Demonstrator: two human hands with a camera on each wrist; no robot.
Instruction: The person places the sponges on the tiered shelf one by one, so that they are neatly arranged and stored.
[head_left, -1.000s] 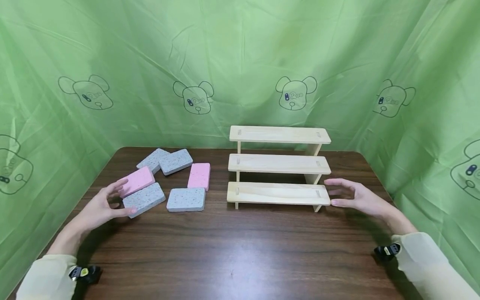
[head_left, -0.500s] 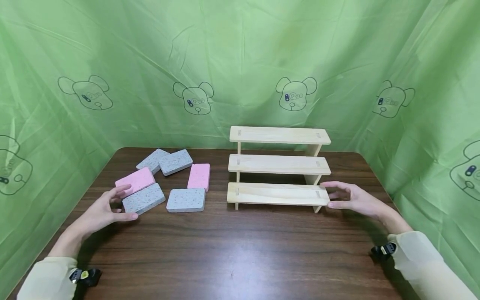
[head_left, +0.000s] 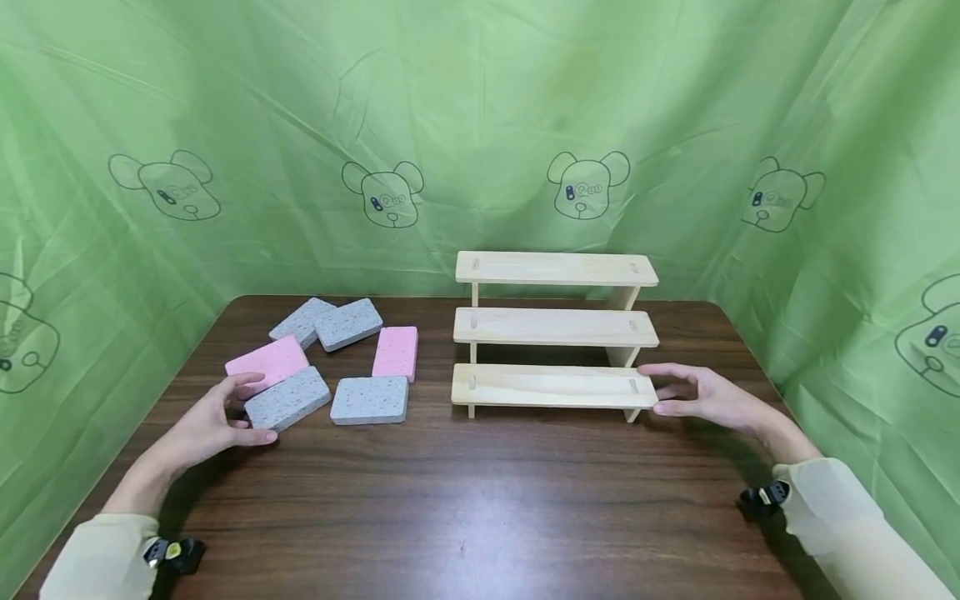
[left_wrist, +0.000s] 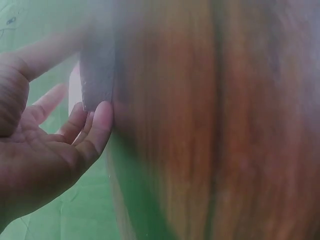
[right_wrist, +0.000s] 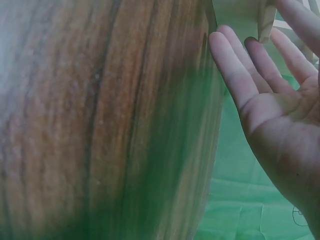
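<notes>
At the left, my left hand [head_left: 206,427] holds the near end of a grey speckled sponge [head_left: 288,398], thumb at the front edge and fingers at the back. In the left wrist view, its fingertips touch the grey sponge [left_wrist: 97,75]. A pink sponge [head_left: 270,360] lies against that sponge's far side. At the right, my right hand [head_left: 708,396] holds the right end of the lowest step of a three-tier wooden stand [head_left: 551,387], thumb at the front corner, index finger at the back edge. The right wrist view shows part of the stand [right_wrist: 266,22] beside the fingers.
Another pink sponge [head_left: 395,352], a grey sponge [head_left: 369,400] and two overlapping grey sponges [head_left: 348,325] lie between the left hand and the stand. Everything rests on a dark wooden table [head_left: 465,500], with a green curtain [head_left: 480,100] around its back and sides.
My right hand has moved left onto the end of the lowest step. The left hand has closed in on the grey sponge. The sponges have barely moved.
</notes>
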